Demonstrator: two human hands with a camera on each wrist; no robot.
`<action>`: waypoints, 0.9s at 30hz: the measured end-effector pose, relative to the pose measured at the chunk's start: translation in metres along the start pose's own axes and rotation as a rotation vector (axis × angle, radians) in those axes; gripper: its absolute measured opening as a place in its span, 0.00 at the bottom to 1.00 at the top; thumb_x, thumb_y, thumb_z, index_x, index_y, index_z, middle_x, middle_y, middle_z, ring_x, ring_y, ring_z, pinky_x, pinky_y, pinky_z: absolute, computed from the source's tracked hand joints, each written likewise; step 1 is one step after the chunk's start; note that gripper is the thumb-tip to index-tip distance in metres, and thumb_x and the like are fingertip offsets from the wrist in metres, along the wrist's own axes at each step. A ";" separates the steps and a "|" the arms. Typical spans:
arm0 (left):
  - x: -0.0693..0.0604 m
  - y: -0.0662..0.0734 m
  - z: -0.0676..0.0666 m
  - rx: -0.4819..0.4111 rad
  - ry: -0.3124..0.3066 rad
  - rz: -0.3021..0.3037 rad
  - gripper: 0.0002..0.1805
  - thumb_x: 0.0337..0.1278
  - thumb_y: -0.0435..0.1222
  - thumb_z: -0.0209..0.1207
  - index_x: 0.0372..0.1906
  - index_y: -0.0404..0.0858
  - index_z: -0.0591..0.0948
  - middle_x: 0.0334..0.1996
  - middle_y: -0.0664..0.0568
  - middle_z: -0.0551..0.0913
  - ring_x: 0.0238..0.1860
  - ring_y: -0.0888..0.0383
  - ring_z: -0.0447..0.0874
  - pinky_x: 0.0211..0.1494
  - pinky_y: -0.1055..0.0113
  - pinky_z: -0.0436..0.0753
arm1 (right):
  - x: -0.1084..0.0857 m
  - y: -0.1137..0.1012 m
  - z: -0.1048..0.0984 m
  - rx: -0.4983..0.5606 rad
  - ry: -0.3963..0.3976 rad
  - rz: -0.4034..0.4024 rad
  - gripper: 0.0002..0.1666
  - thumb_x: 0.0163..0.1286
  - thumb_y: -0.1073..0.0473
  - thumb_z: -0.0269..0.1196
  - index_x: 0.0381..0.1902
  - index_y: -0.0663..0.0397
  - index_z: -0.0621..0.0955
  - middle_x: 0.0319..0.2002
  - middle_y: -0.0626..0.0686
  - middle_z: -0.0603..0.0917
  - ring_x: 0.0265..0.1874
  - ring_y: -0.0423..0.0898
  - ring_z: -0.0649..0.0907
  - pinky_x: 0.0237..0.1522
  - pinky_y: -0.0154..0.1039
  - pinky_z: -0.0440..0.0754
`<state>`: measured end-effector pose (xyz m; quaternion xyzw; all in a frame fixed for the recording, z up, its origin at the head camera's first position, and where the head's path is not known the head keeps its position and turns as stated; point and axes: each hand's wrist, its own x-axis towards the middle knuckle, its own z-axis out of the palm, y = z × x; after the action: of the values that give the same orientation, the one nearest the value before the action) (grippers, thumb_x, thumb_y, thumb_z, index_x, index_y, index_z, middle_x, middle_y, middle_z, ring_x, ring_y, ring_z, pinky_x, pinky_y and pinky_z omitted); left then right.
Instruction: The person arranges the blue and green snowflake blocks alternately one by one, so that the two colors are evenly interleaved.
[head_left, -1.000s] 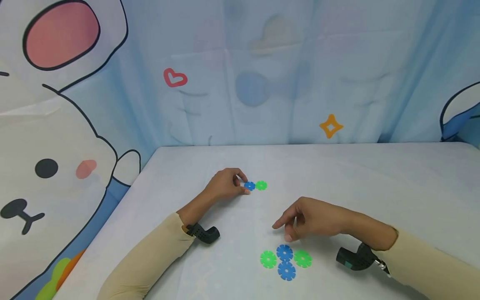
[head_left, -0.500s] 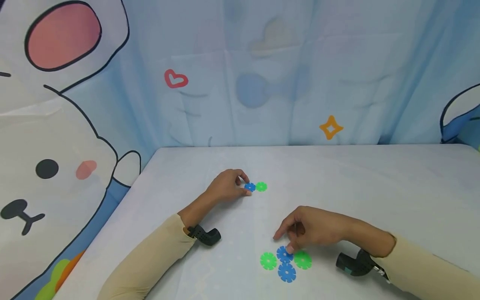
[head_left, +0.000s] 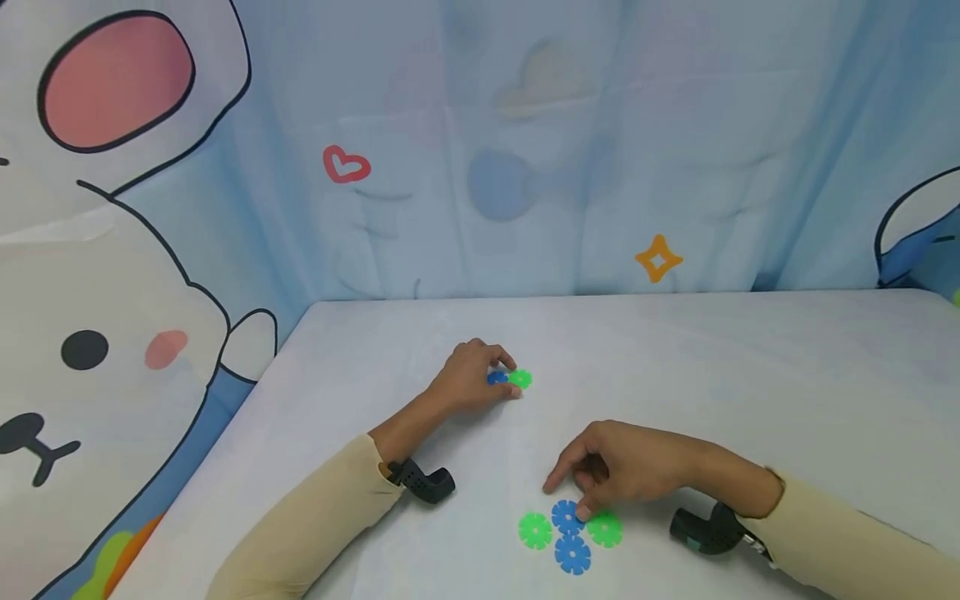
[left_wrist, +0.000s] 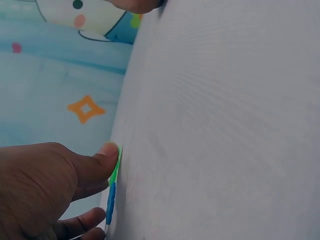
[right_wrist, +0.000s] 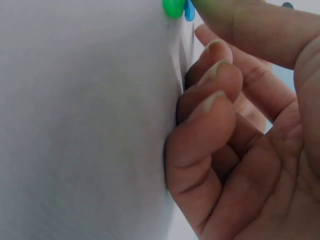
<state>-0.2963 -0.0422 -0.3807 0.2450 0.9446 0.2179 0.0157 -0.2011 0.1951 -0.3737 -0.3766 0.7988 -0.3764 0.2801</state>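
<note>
Head view: the left hand [head_left: 472, 379] has slid along from the far blue disc [head_left: 497, 377] to the far green disc [head_left: 521, 379], thumb and finger now pinching that green one. The right hand [head_left: 630, 462] sits slightly lower than a second ago, half open, thumb tip over the right edge of the upper blue disc [head_left: 567, 517], index finger apart from it. Flat on the worktop [head_left: 735, 358], the far pair runs left to right; round discs, so no long axis. Nearer, the lower blue disc [head_left: 573, 555] sits below the upper one, with the left green disc [head_left: 535, 531] and right green disc [head_left: 605, 531] flanking.

Left wrist: the far pair shows edge-on, its line nearly vertical, thumb against the green.

Right wrist: three fingers curl loosely against the worktop; green and blue peek in up top.
</note>
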 end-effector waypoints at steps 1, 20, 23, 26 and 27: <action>0.000 0.001 0.001 0.003 0.001 0.002 0.20 0.56 0.48 0.68 0.51 0.45 0.84 0.50 0.45 0.81 0.54 0.47 0.75 0.56 0.53 0.75 | 0.000 0.000 0.000 -0.001 -0.001 0.000 0.17 0.59 0.51 0.72 0.48 0.41 0.87 0.23 0.40 0.74 0.22 0.32 0.71 0.26 0.27 0.69; 0.005 0.004 0.004 0.047 0.017 0.037 0.18 0.57 0.49 0.67 0.51 0.49 0.84 0.49 0.47 0.81 0.53 0.49 0.74 0.57 0.54 0.73 | -0.005 -0.001 0.005 -0.132 0.034 -0.043 0.19 0.59 0.46 0.72 0.50 0.34 0.86 0.26 0.37 0.76 0.25 0.31 0.72 0.29 0.26 0.72; 0.004 0.004 0.005 0.046 0.016 0.028 0.18 0.57 0.50 0.66 0.51 0.49 0.84 0.50 0.47 0.82 0.53 0.49 0.74 0.58 0.54 0.73 | -0.004 0.000 0.004 -0.138 0.027 -0.052 0.19 0.60 0.46 0.71 0.50 0.33 0.86 0.26 0.36 0.76 0.25 0.30 0.72 0.29 0.26 0.72; 0.003 0.003 0.005 0.046 0.023 0.021 0.17 0.57 0.49 0.67 0.50 0.49 0.84 0.50 0.47 0.81 0.53 0.49 0.75 0.57 0.54 0.73 | -0.004 0.000 0.003 -0.141 0.015 -0.059 0.18 0.60 0.47 0.71 0.50 0.33 0.86 0.27 0.36 0.76 0.26 0.30 0.73 0.30 0.27 0.74; 0.003 0.003 0.005 0.046 0.026 0.020 0.17 0.57 0.49 0.67 0.50 0.49 0.84 0.50 0.47 0.81 0.53 0.49 0.75 0.57 0.54 0.73 | -0.003 0.000 0.003 -0.147 0.011 -0.065 0.19 0.60 0.47 0.71 0.50 0.32 0.86 0.27 0.37 0.77 0.26 0.29 0.73 0.30 0.26 0.74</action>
<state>-0.2965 -0.0362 -0.3836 0.2519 0.9470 0.1993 -0.0045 -0.1969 0.1965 -0.3744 -0.4199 0.8131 -0.3279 0.2348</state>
